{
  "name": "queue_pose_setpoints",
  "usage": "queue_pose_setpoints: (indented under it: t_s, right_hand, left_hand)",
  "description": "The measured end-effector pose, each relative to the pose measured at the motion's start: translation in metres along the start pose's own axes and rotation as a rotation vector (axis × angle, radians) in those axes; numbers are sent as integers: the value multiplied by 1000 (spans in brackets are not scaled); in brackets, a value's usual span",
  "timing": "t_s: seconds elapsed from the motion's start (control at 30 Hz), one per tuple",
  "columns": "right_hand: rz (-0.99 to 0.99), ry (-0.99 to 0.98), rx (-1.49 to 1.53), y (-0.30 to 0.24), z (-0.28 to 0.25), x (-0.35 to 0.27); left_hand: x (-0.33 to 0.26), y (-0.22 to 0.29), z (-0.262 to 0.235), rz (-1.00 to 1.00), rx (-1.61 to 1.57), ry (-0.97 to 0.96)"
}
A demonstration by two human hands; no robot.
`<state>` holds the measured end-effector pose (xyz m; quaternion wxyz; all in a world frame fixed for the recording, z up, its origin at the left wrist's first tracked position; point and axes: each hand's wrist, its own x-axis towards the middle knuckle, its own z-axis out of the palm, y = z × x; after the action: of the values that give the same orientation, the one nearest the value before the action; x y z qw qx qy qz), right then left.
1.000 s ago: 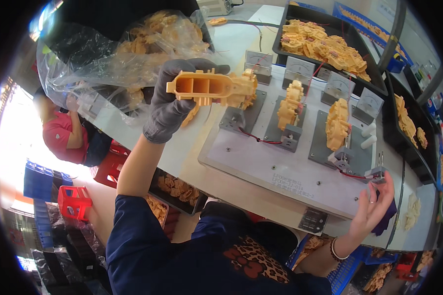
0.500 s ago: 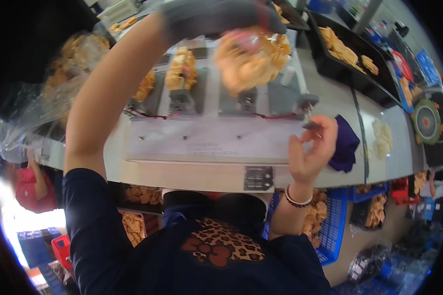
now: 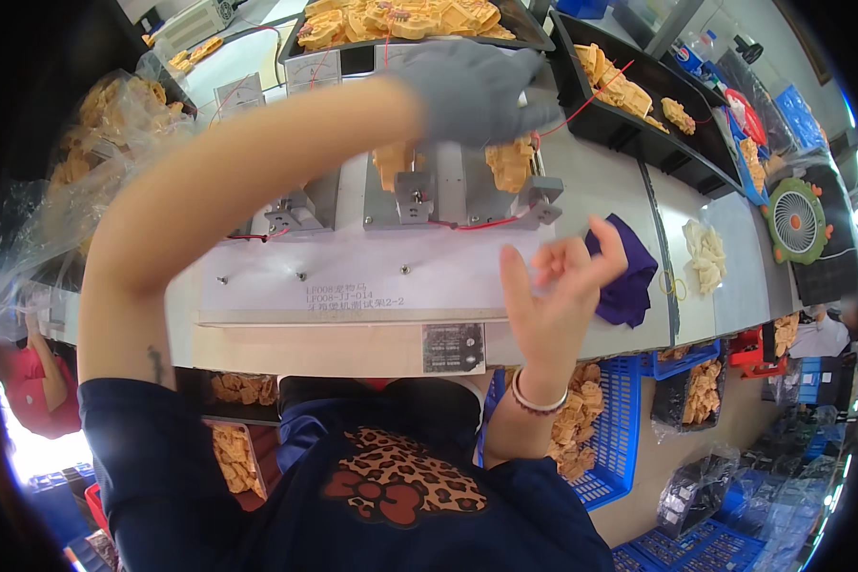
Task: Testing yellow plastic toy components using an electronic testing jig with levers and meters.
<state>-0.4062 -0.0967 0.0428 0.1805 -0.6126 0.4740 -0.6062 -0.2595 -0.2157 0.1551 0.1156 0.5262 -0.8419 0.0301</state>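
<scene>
My left hand, in a grey glove, reaches across a white bench fixture fitted with grey metal blocks. Its fingers stretch to the right over an orange-tan moulded plastic piece standing in the rightmost slot; whether they touch it is hidden. A similar piece stands one slot to the left, partly under my forearm. Ahead of the rightmost slot is a metal clamp block. My bare right hand, with a bracelet at the wrist, hovers at the fixture's front right corner, fingers apart and nothing in them.
Dial meters with red wires stand behind the fixture. Black trays of plastic pieces lie at the back and right. A purple cloth, pale gloves and a green fan are rightward. A plastic bag fills the left.
The plastic piece that my left hand carried now stands in the rightmost slot, which was bare. My right hand has come away from the right clamp. The view has shifted.
</scene>
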Motion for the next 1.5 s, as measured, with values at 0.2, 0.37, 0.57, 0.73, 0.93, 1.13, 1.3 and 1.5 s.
queue_pose_setpoints:
  t_s: [0.2, 0.37, 0.57, 0.73, 0.93, 1.13, 1.3, 1.5]
  right_hand:
    - [-294, -50, -442, 22, -8, -8]
    - [-241, -44, -356, 13, -8, -22]
    - [-326, -104, -326, -13, 3, -27]
    - [-244, -326, -222, -40, 52, -22]
    - [-299, -330, -358, -27, 67, -26]
    - [-319, -333, -367, -31, 62, -26]
    - [-145, -311, -167, -38, 46, -25]
    - [-226, -224, -36, -36, 51, -13]
  left_hand:
    - [-183, -22, -54, 388, -33, 468]
    - [-262, -71, 17, -301, 5, 545]
    - [-283, -86, 49, -692, -168, 546]
    - [-284, -97, 48, -584, -305, 540]
    - [-275, -83, 38, -343, -28, 515]
    - [-223, -33, 49, -323, -288, 389]
    - [-224, -30, 56, -352, -355, 420]
    - [-228, -37, 50, -322, -393, 369]
